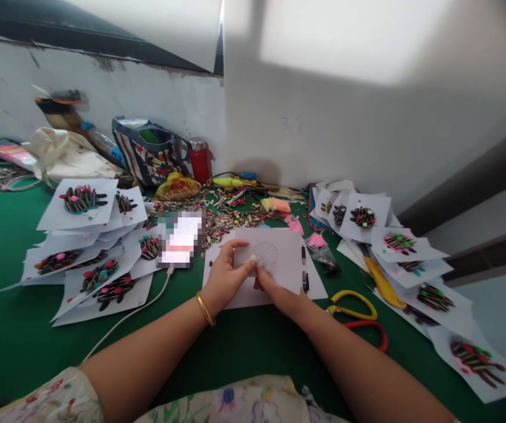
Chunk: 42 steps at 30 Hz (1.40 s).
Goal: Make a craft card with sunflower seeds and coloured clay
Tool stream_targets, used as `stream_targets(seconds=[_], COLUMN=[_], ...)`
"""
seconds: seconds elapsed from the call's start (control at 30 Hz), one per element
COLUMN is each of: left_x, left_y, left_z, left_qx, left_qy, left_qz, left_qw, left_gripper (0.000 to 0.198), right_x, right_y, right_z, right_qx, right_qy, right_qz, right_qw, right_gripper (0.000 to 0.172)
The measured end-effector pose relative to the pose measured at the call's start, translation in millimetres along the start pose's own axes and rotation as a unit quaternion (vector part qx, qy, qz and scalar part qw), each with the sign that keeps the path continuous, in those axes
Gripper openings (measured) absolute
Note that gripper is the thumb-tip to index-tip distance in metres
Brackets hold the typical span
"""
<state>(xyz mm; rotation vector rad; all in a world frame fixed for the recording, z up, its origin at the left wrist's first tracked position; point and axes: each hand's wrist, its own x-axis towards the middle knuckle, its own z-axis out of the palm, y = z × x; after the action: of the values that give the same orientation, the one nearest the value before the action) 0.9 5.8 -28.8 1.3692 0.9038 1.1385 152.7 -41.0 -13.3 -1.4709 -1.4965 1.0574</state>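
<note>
Here my left hand (226, 273) and my right hand (274, 288) meet over a white sheet of paper (279, 258) that lies flat on the green table (23, 329) straight in front of me. My left hand is curled, its thumb and forefinger pinching a small pale thing just at the sheet's left part; it is too small and blurred to name. My right hand lies on the paper's lower middle with fingertips pressed against the same spot, touching my left fingers; whether it grips anything I cannot tell. A faint pencilled round outline (265, 254) sits on the sheet just above my fingertips. A gold bangle (205, 309) rings my left wrist.

A black pen (304, 269) lies on the right part of the paper. Near my right forearm lie yellow-handled scissors (352, 305) and, just beside them, red-handled scissors (367, 332). Beyond the paper a heap of sunflower seeds (217, 220) spreads over the table. To the left are overlapping sheets with finished seed pictures (98, 276), and more of them (400, 242) run down the right side. A white cable (138, 308) trails across the cloth on my left. At the wall stand a red flask (200, 160) and a striped bag (147, 154).
</note>
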Motion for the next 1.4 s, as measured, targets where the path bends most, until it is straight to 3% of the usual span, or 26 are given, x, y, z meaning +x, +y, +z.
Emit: stream_targets(seconds=[0.17,0.47,0.63,0.77,0.9,1.03,1.17,1.4], left_x=[0,-1,0,-1,-2,-3,-3,0], left_y=[-3,5,3,4,8,10,11,7], left_z=[0.2,-1.4,0.8,1.8,1.8,2.2,2.6,0.3], left_qx=[0.043,-0.057,-0.070,-0.078,-0.094,-0.085,-0.090,-0.135], left_qy=[0.036,0.003,0.007,0.009,0.015,0.016,0.028,0.016], left_qz=[0.009,-0.020,-0.019,-0.024,-0.001,0.003,-0.016,-0.033], left_qw=[0.998,0.998,0.997,0.997,0.995,0.996,0.995,0.990], left_gripper=[0.037,0.032,0.040,0.045,0.066,0.089,0.099,0.090], right_x=[-1,3,3,4,5,5,4,4], right_y=[2,9,10,11,12,14,15,13], right_z=[3,1,1,3,5,8,8,6], right_qx=[-0.006,0.013,0.043,0.056,0.078,0.112,0.134,0.105], right_qy=[-0.013,-0.007,-0.005,0.017,0.035,0.021,-0.014,0.008], right_qz=[-0.019,0.056,0.055,0.109,0.146,0.111,0.074,0.099], right_qw=[1.000,0.998,0.998,0.992,0.986,0.987,0.988,0.990], right_gripper=[0.045,0.050,0.048,0.047,0.048,0.051,0.049,0.049])
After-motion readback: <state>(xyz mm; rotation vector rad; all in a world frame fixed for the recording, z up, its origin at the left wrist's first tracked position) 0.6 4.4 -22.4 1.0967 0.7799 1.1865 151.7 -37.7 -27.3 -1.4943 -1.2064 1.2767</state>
